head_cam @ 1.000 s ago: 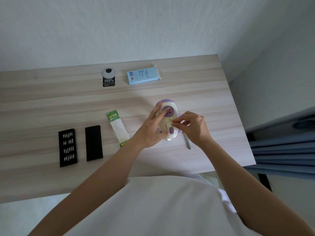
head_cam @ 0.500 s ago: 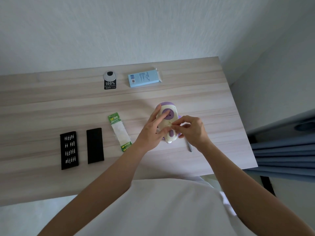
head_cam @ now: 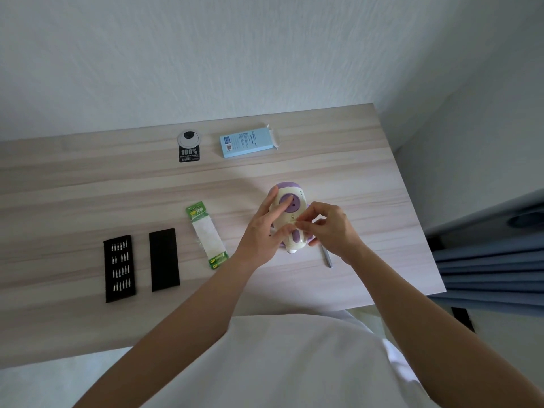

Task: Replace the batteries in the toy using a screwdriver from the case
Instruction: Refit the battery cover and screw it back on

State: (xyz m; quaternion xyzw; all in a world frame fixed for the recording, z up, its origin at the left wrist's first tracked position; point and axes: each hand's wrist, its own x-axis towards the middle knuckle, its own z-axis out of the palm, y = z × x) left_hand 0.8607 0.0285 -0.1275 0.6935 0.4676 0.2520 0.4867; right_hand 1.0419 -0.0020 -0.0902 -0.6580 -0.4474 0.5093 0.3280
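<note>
You're looking down on a pale wood-grain tabletop (head_cam: 88,184) pushed against a white textured wall (head_cam: 206,54), with its far right corner tucked into the corner of the room and a blue pleated curtain (head_cam: 485,275) hanging off the right edge at about 3 o'clock. The toy (head_cam: 290,201), cream with purple parts, stands right of the middle of the tabletop, and both your hands are on it. Your left hand (head_cam: 262,237) wraps its left side with the fingers (head_cam: 279,207) spread across the purple disc; your right hand (head_cam: 332,228) comes in from 4 o'clock with thumb and forefinger pressed together on the cream panel below that disc, though what they nip is too small to tell. The screwdriver (head_cam: 327,257) lies flat on the tabletop just beside your right wrist, half hidden by it. At 9 o'clock from the toy lies the battery pack (head_cam: 207,235), a long clear blister with green ends. Farther left, well apart from your hands, the black case lid (head_cam: 164,259) lies beside the open bit tray (head_cam: 119,267) with its rows of silver bits. Toward 12 o'clock, near the wall, a light-blue carton (head_cam: 248,141) lies flat, and left of it sits a round cable grommet (head_cam: 189,139) with a black "100%" sticker (head_cam: 189,154) touching its near edge. Your white shirt (head_cam: 294,363) fills the bottom of the view.
</note>
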